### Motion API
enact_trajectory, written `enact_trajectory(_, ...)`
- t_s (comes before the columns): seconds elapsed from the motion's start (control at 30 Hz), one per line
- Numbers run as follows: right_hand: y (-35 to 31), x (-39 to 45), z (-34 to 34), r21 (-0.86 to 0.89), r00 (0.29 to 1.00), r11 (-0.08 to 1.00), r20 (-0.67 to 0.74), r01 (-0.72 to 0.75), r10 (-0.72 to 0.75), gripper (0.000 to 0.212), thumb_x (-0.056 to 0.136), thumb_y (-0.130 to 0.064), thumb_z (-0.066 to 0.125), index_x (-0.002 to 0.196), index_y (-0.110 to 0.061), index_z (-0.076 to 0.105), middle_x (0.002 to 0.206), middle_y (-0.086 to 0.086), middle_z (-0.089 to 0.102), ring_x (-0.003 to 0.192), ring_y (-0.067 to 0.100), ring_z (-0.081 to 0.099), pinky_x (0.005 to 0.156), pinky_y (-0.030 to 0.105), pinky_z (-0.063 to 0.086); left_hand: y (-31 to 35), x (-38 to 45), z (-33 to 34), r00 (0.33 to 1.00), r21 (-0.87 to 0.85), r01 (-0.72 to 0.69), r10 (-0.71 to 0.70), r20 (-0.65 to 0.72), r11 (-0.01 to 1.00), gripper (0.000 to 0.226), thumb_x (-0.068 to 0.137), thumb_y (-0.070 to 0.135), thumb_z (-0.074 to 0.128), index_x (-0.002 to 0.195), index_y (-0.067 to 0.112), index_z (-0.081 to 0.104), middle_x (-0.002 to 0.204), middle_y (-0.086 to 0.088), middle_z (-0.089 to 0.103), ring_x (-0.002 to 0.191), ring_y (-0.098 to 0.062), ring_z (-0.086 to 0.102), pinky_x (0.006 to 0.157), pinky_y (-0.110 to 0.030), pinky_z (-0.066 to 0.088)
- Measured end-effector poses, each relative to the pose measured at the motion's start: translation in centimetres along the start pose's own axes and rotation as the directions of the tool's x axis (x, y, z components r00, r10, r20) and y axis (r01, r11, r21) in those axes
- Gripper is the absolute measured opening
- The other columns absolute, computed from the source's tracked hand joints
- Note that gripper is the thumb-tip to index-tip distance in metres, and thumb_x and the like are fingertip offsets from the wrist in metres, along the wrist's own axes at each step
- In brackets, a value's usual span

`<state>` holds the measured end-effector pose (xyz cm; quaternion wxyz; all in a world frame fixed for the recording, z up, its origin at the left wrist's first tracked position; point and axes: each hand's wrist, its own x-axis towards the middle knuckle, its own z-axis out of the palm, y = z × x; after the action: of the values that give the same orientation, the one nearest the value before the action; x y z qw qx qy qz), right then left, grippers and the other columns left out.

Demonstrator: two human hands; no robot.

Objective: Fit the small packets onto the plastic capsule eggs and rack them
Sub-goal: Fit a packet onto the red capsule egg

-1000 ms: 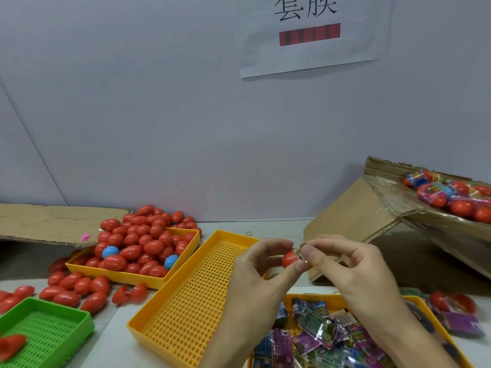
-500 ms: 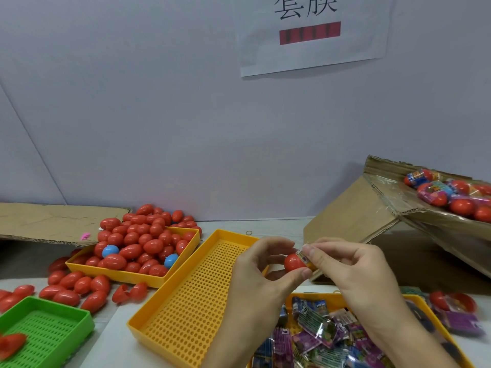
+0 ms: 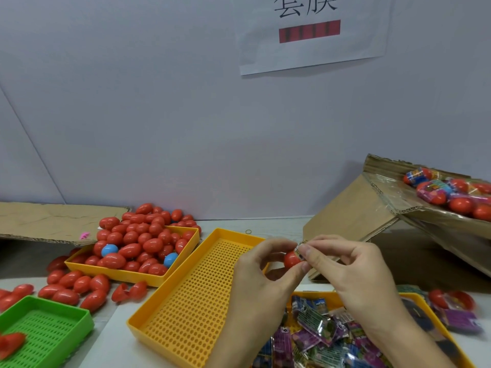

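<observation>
**Head view: egg could pop out of the fingers**

Head view, the only cam. Landmark = the big empty orange tray (image 3: 191,309) w/ holes in the floor.

Just right of that tray's far end, up in the air, the left hand (image 3: 261,282) pinches a small red egg (image 3: 291,260) between thumb and fingers. The right hand (image 3: 353,272) pinches the small packet (image 3: 299,251) at the egg's right tip, fingers tight and close together. The packet only just touches the egg; it's not pulled over yet, I think.

What could go wrong:
- The egg is smooth and round. Squeeze too hard and it may shoot out, prob. down onto the packet tray (image 3: 414,297), right of the big tray's near end.
- The packet is thin. Pull crooked and it may rip or bunch up at the tip.
- Can't tell how far the packet's mouth is open, too small to see. If it's shut, it won't slide on.

Left of the big tray sits a tray piled w/ red eggs (image 3: 138,248), plus a few loose ones nearby. A bump there could roll them off.
</observation>
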<state>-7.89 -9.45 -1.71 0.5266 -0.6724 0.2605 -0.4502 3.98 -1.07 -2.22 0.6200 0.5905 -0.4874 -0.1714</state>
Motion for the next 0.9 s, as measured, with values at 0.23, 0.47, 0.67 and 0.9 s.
enact_trajectory(0.23,-0.1,0.0,-0.2,-0.015,0.998,1.0,0.053,0.022,-0.021,0.024,0.069,-0.046,0.066,0.078,-0.028,0.081,0.093,-0.013,0.073,0.095,-0.002,0.064,0.08,0.019,0.045,-0.5,0.2,0.2,0.998,-0.062,0.043,-0.045,-0.031,0.997,0.019,0.083,0.032,0.075,0.099,0.021,0.074,0.095,0.002,0.074,0.096,-0.017,0.069,0.086,-0.041,0.058)
enact_trajectory(0.47,-0.2,-0.4,0.0,-0.132,0.998,0.99,0.045,0.059,-0.054,0.022,0.078,-0.036,0.074,0.095,-0.049,0.072,0.097,-0.019,0.07,0.089,0.007,0.063,0.075,0.031,0.055,-0.4,0.4,-0.2,0.977,-0.358,0.142,-0.188,-0.098,0.923,0.006,0.083,0.017,0.074,0.086,0.022,0.077,0.092,-0.005,0.077,0.091,-0.018,0.074,0.077,-0.024,0.059)
enact_trajectory(0.67,0.1,-0.6,0.6,-0.425,0.987,0.892,0.104,0.155,-0.121,0.041,0.07,-0.044,0.082,0.102,-0.051,0.058,0.108,-0.032,0.052,0.105,-0.007,0.048,0.072,0.017,0.043,-0.6,0.4,-0.1,0.955,-0.442,0.211,-0.281,-0.098,0.872,0.015,0.075,0.03,0.077,0.087,0.02,0.076,0.094,-0.01,0.075,0.094,-0.026,0.073,0.079,-0.035,0.06)
enact_trajectory(0.9,0.4,-0.5,0.9,-0.504,0.967,0.828,0.072,0.246,-0.244,0.037,0.07,-0.045,0.08,0.096,-0.051,0.054,0.107,-0.03,0.051,0.105,-0.008,0.048,0.068,0.012,0.037,-0.4,0.4,0.1,0.961,-0.485,0.207,-0.269,-0.061,0.85,0.024,0.069,0.035,0.079,0.083,0.016,0.075,0.091,-0.014,0.073,0.092,-0.029,0.073,0.074,-0.03,0.059)
